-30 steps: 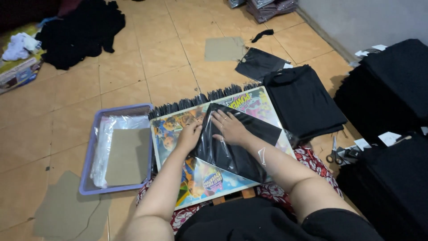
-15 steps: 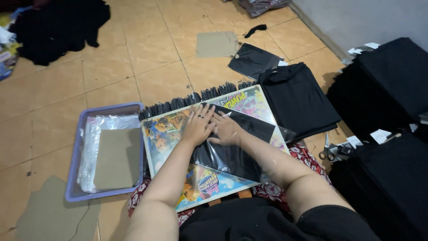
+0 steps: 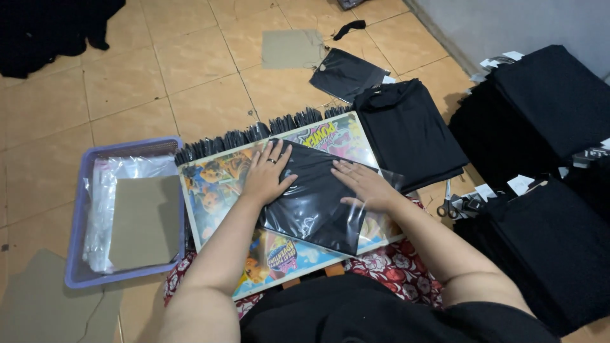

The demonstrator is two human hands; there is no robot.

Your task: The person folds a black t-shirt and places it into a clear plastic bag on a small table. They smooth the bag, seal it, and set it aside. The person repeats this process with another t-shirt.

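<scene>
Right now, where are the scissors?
In the head view, the scissors lie on the floor at the right, between the folded black shirt and the black stacks.

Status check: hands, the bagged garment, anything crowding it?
Left hand and right hand flat on bagged black garment. Garment lies on colourful board. Nothing on top of it.

A glossy black bagged garment [image 3: 314, 200] lies on a bright multicoloured cartoon board [image 3: 219, 190]. The basket [image 3: 79, 209] is lilac, the cardboard sheet [image 3: 143, 222] grey-brown, the floor [image 3: 210, 82] tan tile.
</scene>
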